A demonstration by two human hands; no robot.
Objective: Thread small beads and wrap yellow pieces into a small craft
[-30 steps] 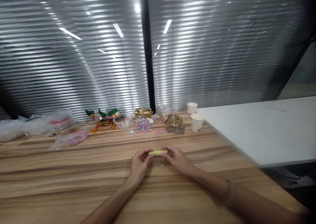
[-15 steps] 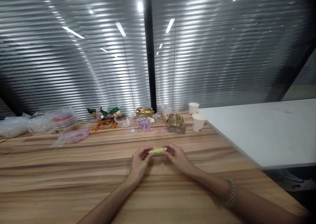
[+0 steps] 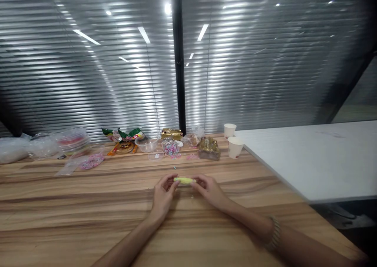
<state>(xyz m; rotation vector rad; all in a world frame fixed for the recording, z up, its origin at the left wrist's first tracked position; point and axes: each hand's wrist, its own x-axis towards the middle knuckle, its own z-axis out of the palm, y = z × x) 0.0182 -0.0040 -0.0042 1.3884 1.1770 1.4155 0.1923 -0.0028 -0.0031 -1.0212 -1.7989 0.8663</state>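
Note:
Between my two hands is a small yellow stick-shaped piece (image 3: 185,180), held level just over the wooden table (image 3: 88,212). My left hand (image 3: 163,192) pinches its left end between thumb and fingers. At the opposite end, the thumb and fingertips of my right hand (image 3: 208,189) are closed on it. What exactly the yellow piece is, I cannot make out. Beyond it lies a tiny bluish bit (image 3: 174,167) on the wood.
Along the back stand paper cups (image 3: 235,147), a gold wrapped block (image 3: 209,149), a pile of pink and blue links (image 3: 172,149), a clear bowl (image 3: 146,144), snack packets (image 3: 126,135) and stacked plastic lids (image 3: 72,140). A white table (image 3: 309,161) adjoins on the right.
Both hands and the yellow piece have shifted slightly left in view. The piece is now tilted a little differently, its right end lower than before. Both hands still grip it.

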